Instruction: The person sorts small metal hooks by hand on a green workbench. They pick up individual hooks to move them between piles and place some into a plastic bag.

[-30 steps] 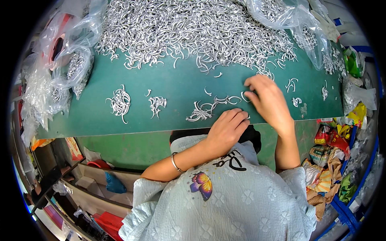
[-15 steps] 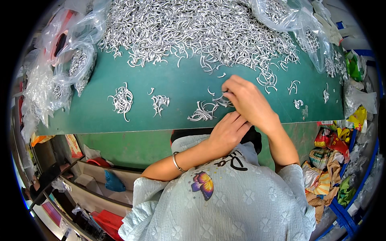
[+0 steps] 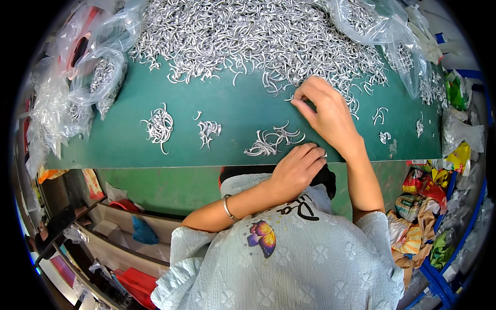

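Small curved silver metal pieces lie in a broad heap over the far part of the green table. Just in front of the heap, my right hand has its thumb and forefinger closed at one end of a curved silver piece. My left hand rests at the near table edge with fingers curled. A bit of silver metal shows at its fingertips; the rest is hidden. Beside that hand lies a loose cluster of curved pieces.
Further left are two small piles. A few pieces lie to the right. Clear plastic bags holding silver parts stand at the left; another plastic bag sits at the back right. Colourful packages crowd the right side.
My right hand has moved away from my left hand, up and right, to a lone piece near the heap. My left hand has stayed at the table edge.
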A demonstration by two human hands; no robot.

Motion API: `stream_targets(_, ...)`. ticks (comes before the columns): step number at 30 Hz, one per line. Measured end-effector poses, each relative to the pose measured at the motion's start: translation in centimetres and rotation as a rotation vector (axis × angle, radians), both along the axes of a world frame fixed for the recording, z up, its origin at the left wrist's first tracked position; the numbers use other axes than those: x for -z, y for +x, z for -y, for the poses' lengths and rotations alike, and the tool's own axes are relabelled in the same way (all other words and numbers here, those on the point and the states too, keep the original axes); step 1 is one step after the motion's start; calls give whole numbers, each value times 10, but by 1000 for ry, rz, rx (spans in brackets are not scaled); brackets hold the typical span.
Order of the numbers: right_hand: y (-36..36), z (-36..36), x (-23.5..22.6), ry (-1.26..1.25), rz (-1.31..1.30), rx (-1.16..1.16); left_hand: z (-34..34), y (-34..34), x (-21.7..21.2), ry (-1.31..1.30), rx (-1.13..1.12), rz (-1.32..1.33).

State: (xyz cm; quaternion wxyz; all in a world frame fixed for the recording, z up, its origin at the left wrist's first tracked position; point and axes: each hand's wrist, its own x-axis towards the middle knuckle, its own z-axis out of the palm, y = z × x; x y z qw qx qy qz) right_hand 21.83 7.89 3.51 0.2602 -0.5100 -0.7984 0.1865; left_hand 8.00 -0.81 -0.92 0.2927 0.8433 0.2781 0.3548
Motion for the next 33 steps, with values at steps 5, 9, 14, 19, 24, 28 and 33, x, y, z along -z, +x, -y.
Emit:
stream_targets(5, 0, -4, 11, 66, 76, -25, -2, 0, 0, 12, 10, 5)
stream_targets(9, 6, -2, 9, 70, 153, -61, -1, 1, 1, 7, 12, 3)
stream_targets(14, 20, 14, -1, 17, -104, 34, 1, 1, 4, 11, -1, -3)
stream_targets(19, 0, 23, -6, -162, -278, -92, 0, 2, 5, 13, 4, 43)
stream_targets(24, -63, -1, 4, -104, -24, -289, 6, 5, 9, -228, -19, 117)
stream_targets(28, -97, -8, 8, -227, 122, -376, 8, 3, 16, -197, -48, 148)
stream_targets(33, -120, -11, 14, -253, -49, -405, 7, 5, 19, -176, -39, 152)
